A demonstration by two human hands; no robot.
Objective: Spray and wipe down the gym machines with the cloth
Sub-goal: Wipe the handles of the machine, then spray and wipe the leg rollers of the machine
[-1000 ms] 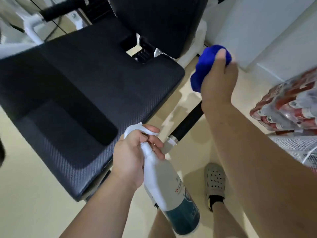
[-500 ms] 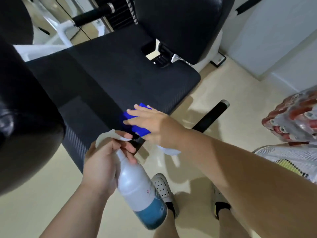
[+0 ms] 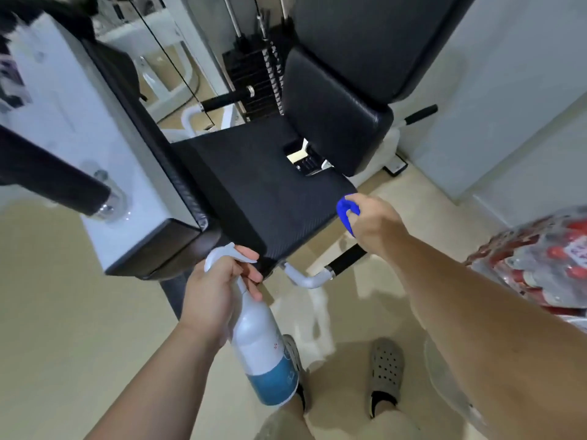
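My right hand [image 3: 376, 227] clutches the blue cloth [image 3: 344, 214] at the seat pad [image 3: 270, 192], left hand [image 3: 216, 290] gripping the spray bottle [image 3: 260, 344]; I'd wipe flat, overlapping.

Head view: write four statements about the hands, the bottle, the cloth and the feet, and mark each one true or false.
1. The left hand grips the spray bottle at its neck. True.
2. The blue cloth lies spread flat on the middle of the seat pad. False: the right hand holds it bunched up at the seat pad's right edge.
3. The spray bottle's lower part is blue. True.
4. The person is barefoot. False: the feet wear perforated clogs.
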